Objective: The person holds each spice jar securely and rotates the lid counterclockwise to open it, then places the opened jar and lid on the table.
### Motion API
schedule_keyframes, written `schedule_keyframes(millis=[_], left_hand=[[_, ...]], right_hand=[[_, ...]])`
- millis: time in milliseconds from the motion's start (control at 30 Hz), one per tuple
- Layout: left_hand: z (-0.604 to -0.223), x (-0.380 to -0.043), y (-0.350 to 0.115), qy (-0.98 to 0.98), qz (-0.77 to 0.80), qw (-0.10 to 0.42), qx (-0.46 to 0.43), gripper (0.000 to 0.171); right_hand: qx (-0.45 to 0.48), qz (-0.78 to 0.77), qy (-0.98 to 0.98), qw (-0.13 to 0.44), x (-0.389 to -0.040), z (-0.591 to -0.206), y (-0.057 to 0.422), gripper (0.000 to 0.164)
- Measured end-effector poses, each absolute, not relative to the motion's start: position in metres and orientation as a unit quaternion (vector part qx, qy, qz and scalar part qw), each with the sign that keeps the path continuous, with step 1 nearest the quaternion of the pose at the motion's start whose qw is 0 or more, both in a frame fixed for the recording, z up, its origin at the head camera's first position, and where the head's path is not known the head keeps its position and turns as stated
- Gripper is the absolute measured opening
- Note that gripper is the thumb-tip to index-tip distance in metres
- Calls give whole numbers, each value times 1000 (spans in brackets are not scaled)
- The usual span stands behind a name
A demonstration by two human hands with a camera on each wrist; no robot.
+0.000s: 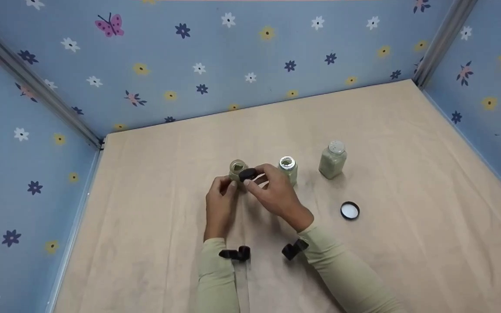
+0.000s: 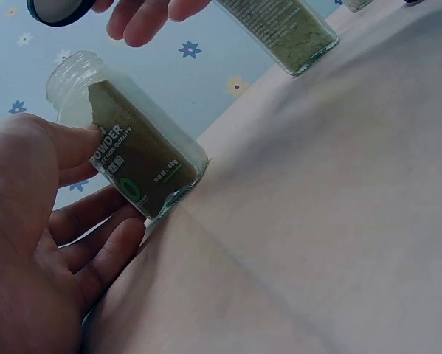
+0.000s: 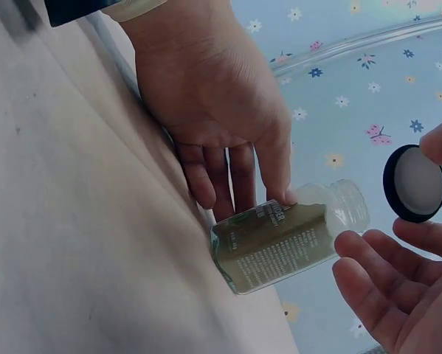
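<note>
My left hand (image 1: 221, 206) grips a small square glass spice jar (image 2: 143, 144) by its sides, thumb on the label. The jar stands on the table with its mouth uncovered and holds greenish-brown powder. Just above and beside that mouth, my right hand (image 1: 276, 191) pinches a black screw lid (image 3: 416, 183) between thumb and fingers. The lid's pale inner face shows in the right wrist view, and it is apart from the jar's rim. Behind the right hand stands a second jar (image 1: 288, 164) with a silvery rim and a broken opening, partly hidden by that hand.
A third jar (image 1: 333, 161) of green powder, topped with a perforated pale cap, stands further right. Another black lid (image 1: 350, 211) lies with its white inside up, nearer me. The cloth-covered table (image 1: 146, 243) is bordered by blue flowered walls (image 1: 215, 52).
</note>
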State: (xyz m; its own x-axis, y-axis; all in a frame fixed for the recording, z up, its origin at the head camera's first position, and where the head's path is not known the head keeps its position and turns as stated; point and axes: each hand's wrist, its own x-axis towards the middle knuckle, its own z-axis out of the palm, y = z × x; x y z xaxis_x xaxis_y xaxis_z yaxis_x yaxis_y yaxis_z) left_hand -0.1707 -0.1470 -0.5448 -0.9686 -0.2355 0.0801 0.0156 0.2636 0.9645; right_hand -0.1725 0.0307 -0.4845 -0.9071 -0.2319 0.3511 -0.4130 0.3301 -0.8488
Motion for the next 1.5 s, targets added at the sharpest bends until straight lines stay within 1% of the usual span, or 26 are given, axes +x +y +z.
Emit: schedule_keyframes(millis=[233,500,633,900,1200,1500], left_hand=[[-545,-171,-147,-786,-606,100,72,19],[-546,-170,-146,-796,-590,101,89,19],[-546,-169,-145,-796,-591,104,84,19],[-548,-169,-146,-790,-598,109,76,19],[-546,-172,-146,-788,-601,108,78,19],[-545,-173,-146,-789,-600,112,76,19]], right_hand=[[184,548,-815,49,-167,-481,34,24],[191,544,-816,32,-160,-483,40,15],[198,550,-811,25,-158,-485,42,12],[219,528,-819,45,-155,-488,45,16],[221,523,-823,1,-148,-488,44,19],[215,501,-838,-17,-146,-490,41,21]])
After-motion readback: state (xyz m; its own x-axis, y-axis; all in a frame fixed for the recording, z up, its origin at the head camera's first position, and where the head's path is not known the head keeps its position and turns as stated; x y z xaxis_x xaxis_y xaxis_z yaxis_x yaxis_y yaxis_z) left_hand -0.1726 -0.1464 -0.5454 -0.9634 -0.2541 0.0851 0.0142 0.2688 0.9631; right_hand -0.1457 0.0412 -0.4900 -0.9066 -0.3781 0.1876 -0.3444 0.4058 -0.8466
